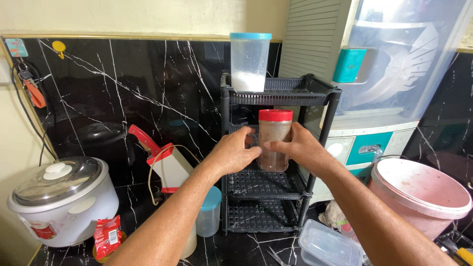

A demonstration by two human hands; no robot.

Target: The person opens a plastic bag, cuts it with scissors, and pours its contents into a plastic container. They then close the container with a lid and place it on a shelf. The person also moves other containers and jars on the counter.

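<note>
Both hands are up in front of the black shelf rack (276, 93). The left hand (234, 152) and the right hand (300, 148) are wrapped around a clear jar (274, 143) with a red lid, one on each side. The jar has brown powder inside. It is held upright in the air, in front of the middle shelf, and its bottom is a little above the shelf below.

On top of the rack stands a tall clear tub (250, 61) with a blue lid and some white stuff at the bottom. Next to the rack, on the right, is a big clear and teal plastic cabinet (389, 74).

Down on the black desk (138, 202), a white rice cooker (61, 199) with a shiny lid sits far to the left. A small red packet (107, 235) lies just beside it. A white knife block (170, 170) with red parts stands near the wall. A pink bucket (421, 197) is on the right side, and a clear flat box (329, 245) lies near it.
</note>
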